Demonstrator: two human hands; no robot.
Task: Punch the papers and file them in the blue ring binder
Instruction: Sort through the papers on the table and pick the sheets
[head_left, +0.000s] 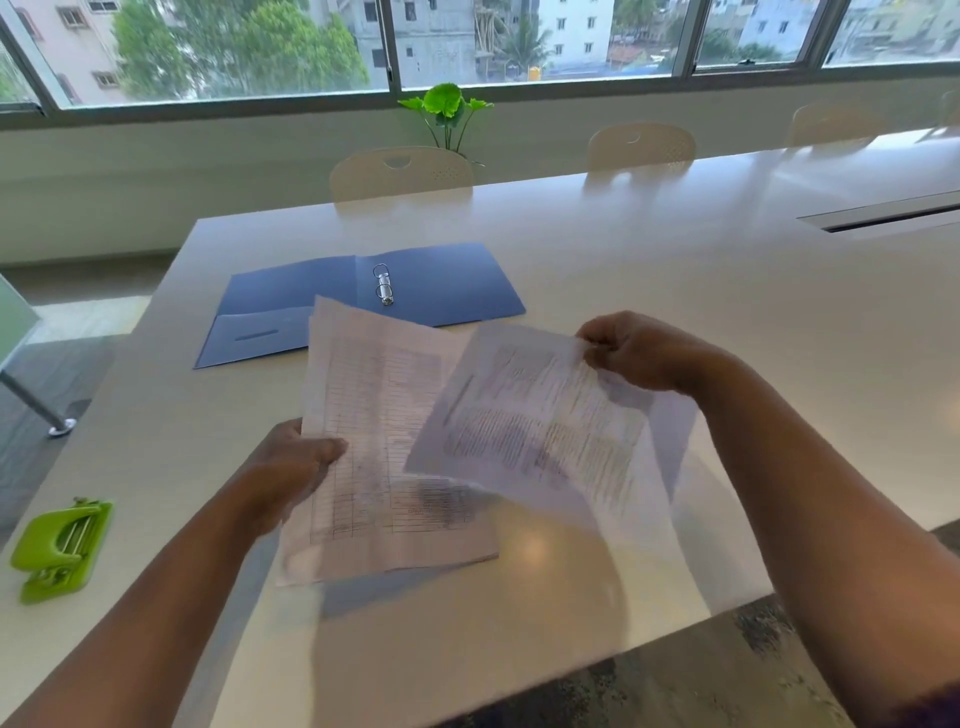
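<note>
The blue ring binder lies open and flat on the white table, its metal rings standing at the spine. My left hand grips the left edge of a stack of printed sheets held above the table. My right hand pinches the top corner of a single printed sheet, which overlaps the stack on its right. A green hole punch sits near the table's left edge, apart from both hands.
Pale chairs stand along the table's far side, with a green plant behind them under the windows. A cable slot runs in the table at the right. The table's near corner ends at lower right.
</note>
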